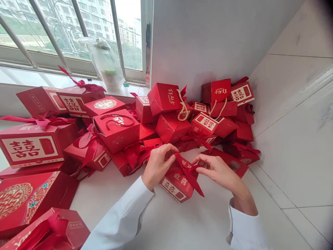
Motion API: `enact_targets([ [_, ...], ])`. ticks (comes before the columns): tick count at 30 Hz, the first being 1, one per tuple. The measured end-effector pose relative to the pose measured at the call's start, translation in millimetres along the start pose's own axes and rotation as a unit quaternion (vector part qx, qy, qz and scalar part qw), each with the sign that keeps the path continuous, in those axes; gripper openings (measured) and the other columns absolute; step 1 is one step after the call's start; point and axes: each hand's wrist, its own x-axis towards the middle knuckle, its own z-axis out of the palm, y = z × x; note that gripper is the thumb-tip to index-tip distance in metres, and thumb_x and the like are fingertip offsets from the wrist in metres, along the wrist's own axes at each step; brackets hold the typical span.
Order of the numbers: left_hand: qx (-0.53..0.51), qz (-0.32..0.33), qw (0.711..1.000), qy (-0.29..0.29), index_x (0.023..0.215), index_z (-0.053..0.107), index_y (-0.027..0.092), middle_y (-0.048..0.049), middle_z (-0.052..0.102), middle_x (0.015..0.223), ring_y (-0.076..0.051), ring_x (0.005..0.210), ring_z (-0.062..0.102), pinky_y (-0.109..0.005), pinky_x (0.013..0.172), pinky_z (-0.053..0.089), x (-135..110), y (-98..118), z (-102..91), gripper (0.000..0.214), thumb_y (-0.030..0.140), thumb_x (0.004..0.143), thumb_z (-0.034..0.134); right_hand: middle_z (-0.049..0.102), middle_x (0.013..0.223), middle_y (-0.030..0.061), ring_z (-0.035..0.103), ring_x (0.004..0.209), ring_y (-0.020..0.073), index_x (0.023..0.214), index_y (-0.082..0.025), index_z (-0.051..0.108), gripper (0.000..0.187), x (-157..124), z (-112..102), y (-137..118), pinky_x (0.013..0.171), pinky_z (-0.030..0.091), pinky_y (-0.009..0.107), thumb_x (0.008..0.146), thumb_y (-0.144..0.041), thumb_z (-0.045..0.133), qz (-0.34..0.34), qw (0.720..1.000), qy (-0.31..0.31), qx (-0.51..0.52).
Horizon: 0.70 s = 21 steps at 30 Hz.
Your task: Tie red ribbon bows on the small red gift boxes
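A small red gift box (pixel 177 189) with gold and white lettering sits tilted in view on the white surface between my hands. Across its top runs a red ribbon (pixel 189 171) tied in a bow, one tail hanging down over the front right. My left hand (pixel 161 164) is at the box's left, thumb and fingers pinched at the ribbon's upper left part. From the right, my right hand (pixel 214 170) pinches the ribbon near the bow's right side between thumb and fingertips. White sleeves cover both forearms.
Many red gift boxes (pixel 117 133), some with rope handles or ribbons, are heaped along the wall. Larger boxes (pixel 30 144) stand at the left. A plastic bag with a cup (pixel 110 74) rests on the sill by the barred window. A tiled wall (pixel 293 139) rises at right.
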Motion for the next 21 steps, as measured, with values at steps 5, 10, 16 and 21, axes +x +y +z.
enact_targets([
  [5, -0.004, -0.038, 0.998, -0.050, 0.077, 0.061, 0.017, 0.0028, 0.059, 0.059, -0.010, 0.054, 0.052, -0.018, 0.051, 0.040, -1.8, 1.7, -3.7, 0.014, 0.020, 0.082, 0.048, 0.067, 0.076, -0.0020, 0.054, 0.062, 0.0130, 0.090, -0.022, 0.064, 0.015, -3.3, -1.2, -4.7, 0.057, 0.038, 0.024, 0.081, -0.027, 0.053, 0.006, 1.000, -0.007, -0.011],
  [10, -0.036, -0.045, 0.995, -0.080, 0.081, 0.063, 0.017, 0.0013, 0.064, 0.065, -0.011, 0.058, 0.057, -0.019, 0.055, 0.043, -1.6, 3.3, -7.2, 0.016, 0.020, 0.082, 0.048, 0.069, 0.080, -0.0012, 0.056, 0.060, 0.0131, 0.092, -0.022, 0.065, 0.020, -4.2, 0.3, -8.1, 0.057, 0.040, 0.024, 0.081, -0.036, 0.057, 0.023, 0.999, -0.023, 0.009],
  [16, -0.035, -0.053, 0.998, -0.026, 0.077, 0.064, 0.016, -0.0005, 0.066, 0.070, -0.013, 0.064, 0.059, -0.019, 0.056, 0.042, -0.3, 5.9, -7.7, 0.014, 0.021, 0.080, 0.052, 0.067, 0.077, 0.0000, 0.060, 0.069, 0.0154, 0.077, -0.019, 0.060, 0.016, 1.3, 6.2, -2.5, 0.062, 0.041, 0.025, 0.084, -0.032, 0.053, -0.002, 1.000, 0.004, 0.027],
  [21, -0.104, -0.074, 0.991, -0.048, 0.084, 0.063, 0.015, -0.0034, 0.068, 0.078, -0.015, 0.070, 0.062, -0.021, 0.063, 0.047, -0.3, 2.1, -6.4, 0.015, 0.023, 0.083, 0.049, 0.067, 0.076, -0.0003, 0.061, 0.073, 0.0169, 0.078, -0.021, 0.060, 0.011, 5.5, 8.6, 5.7, 0.065, 0.043, 0.027, 0.083, -0.027, 0.052, -0.007, 0.999, 0.027, 0.033],
])
